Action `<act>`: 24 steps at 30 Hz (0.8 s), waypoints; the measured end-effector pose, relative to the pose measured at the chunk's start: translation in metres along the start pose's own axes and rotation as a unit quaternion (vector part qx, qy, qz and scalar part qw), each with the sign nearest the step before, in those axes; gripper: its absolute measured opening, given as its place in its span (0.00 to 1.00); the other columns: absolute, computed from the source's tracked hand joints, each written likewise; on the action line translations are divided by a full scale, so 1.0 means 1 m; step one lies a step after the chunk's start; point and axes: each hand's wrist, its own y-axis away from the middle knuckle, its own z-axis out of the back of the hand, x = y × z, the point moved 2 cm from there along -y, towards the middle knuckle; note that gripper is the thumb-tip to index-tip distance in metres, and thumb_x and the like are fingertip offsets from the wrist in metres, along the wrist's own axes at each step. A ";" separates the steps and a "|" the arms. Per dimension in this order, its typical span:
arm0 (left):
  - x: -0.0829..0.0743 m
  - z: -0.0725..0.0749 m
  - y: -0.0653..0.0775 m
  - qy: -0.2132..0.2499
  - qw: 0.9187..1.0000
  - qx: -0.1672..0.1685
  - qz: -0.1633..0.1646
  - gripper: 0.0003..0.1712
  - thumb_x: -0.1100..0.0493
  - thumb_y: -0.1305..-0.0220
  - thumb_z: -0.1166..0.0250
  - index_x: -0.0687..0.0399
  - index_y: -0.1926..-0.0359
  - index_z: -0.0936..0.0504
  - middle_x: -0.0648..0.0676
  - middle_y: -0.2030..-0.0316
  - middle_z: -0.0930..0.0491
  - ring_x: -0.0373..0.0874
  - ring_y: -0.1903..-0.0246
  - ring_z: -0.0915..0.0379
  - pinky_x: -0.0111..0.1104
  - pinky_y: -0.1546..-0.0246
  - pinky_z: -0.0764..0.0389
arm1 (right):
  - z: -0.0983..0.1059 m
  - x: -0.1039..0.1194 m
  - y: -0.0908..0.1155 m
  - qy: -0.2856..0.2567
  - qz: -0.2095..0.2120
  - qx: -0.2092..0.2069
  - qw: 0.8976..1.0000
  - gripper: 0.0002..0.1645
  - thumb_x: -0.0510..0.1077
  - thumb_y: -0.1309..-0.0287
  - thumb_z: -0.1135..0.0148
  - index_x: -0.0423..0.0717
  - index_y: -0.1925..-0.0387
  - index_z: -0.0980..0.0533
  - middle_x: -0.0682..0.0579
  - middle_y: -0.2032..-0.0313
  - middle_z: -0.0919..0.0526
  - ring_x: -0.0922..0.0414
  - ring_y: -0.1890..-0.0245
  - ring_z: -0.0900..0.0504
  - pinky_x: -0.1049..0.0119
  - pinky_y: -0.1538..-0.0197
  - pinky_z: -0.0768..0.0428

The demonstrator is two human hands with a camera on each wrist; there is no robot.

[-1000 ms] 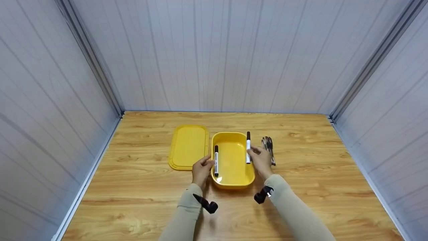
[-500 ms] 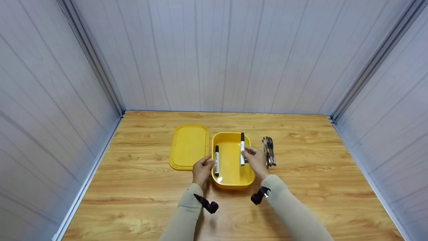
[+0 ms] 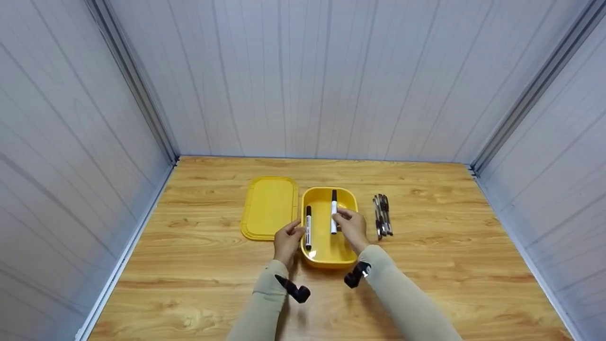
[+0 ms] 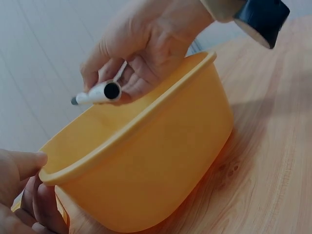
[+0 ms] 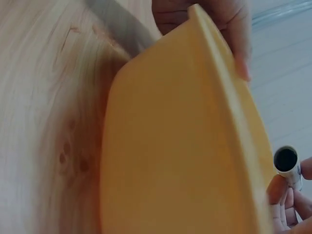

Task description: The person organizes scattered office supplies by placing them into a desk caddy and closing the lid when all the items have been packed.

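Note:
A yellow plastic box (image 3: 330,263) stands uncovered on the wooden table. My left hand (image 3: 287,244) pinches its left rim, with the thumb inside and fingers outside in the left wrist view. Above the box's interior, my right hand (image 3: 355,230) holds a white marker (image 3: 334,215) between thumb and fingers, its black cap pointing away from me. The marker's round black end (image 5: 285,159) faces the camera in the right wrist view. A second white-and-black marker (image 3: 308,232) lies lengthwise inside the box, along the left wall.
The yellow lid (image 3: 271,208) lies flat on the table, left of the box. Several dark pens (image 3: 383,215) lie side by side to the right of it. White panel walls (image 3: 303,80) enclose the table (image 3: 189,274) at the back and both sides.
My right hand has carried the marker leftward, from over the box's right rim to over its middle. The left hand stays at the left rim.

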 end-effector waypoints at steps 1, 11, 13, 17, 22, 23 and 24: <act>0.000 0.000 0.000 0.001 1.000 0.001 0.003 0.21 0.67 0.36 0.36 0.65 0.42 0.21 0.61 0.58 0.14 0.43 0.59 0.20 0.28 0.60 0.21 | 0.000 -0.001 0.000 0.003 0.001 -0.001 1.000 0.20 0.36 0.42 0.37 0.32 0.48 0.21 0.40 0.58 0.16 0.60 0.69 0.19 0.68 0.64 0.17; -0.001 0.001 0.001 0.005 1.000 0.001 0.010 0.21 0.66 0.36 0.36 0.64 0.41 0.21 0.61 0.57 0.15 0.42 0.60 0.21 0.27 0.60 0.22 | -0.006 -0.002 -0.001 0.035 0.009 -0.011 0.999 0.19 0.37 0.44 0.35 0.34 0.50 0.19 0.41 0.59 0.16 0.59 0.69 0.20 0.69 0.65 0.18; -0.001 0.001 0.000 0.005 1.000 -0.002 0.009 0.21 0.66 0.36 0.36 0.64 0.42 0.21 0.61 0.58 0.14 0.43 0.59 0.20 0.28 0.60 0.22 | -0.007 -0.003 -0.002 0.039 0.009 -0.007 0.999 0.20 0.37 0.44 0.35 0.34 0.49 0.19 0.41 0.59 0.15 0.59 0.70 0.20 0.69 0.65 0.18; 0.000 0.001 0.001 0.009 1.000 -0.001 0.009 0.21 0.66 0.36 0.36 0.64 0.42 0.20 0.61 0.58 0.14 0.43 0.59 0.20 0.27 0.60 0.22 | -0.009 -0.009 -0.001 0.046 0.002 -0.002 0.999 0.19 0.38 0.42 0.36 0.34 0.49 0.19 0.42 0.60 0.14 0.60 0.72 0.19 0.69 0.67 0.19; 0.000 0.001 0.002 0.012 1.000 0.010 0.007 0.22 0.66 0.36 0.36 0.64 0.41 0.21 0.61 0.57 0.15 0.40 0.62 0.22 0.25 0.64 0.23 | -0.011 -0.015 0.000 0.046 0.005 0.000 0.999 0.18 0.38 0.42 0.36 0.35 0.50 0.19 0.44 0.62 0.15 0.60 0.73 0.20 0.70 0.69 0.20; 0.000 0.002 0.002 0.012 1.000 0.010 0.005 0.22 0.66 0.36 0.36 0.64 0.41 0.21 0.61 0.57 0.15 0.39 0.62 0.22 0.26 0.64 0.23 | -0.012 -0.015 0.000 0.048 0.009 0.004 0.999 0.18 0.38 0.42 0.36 0.34 0.50 0.19 0.44 0.62 0.15 0.60 0.73 0.20 0.70 0.69 0.20; 0.000 0.002 0.002 0.011 1.000 0.010 0.004 0.22 0.66 0.36 0.36 0.64 0.41 0.21 0.61 0.57 0.15 0.39 0.62 0.22 0.26 0.64 0.23 | -0.013 -0.015 0.000 0.046 0.011 0.008 0.999 0.18 0.37 0.42 0.36 0.34 0.50 0.19 0.43 0.62 0.15 0.60 0.73 0.20 0.70 0.69 0.20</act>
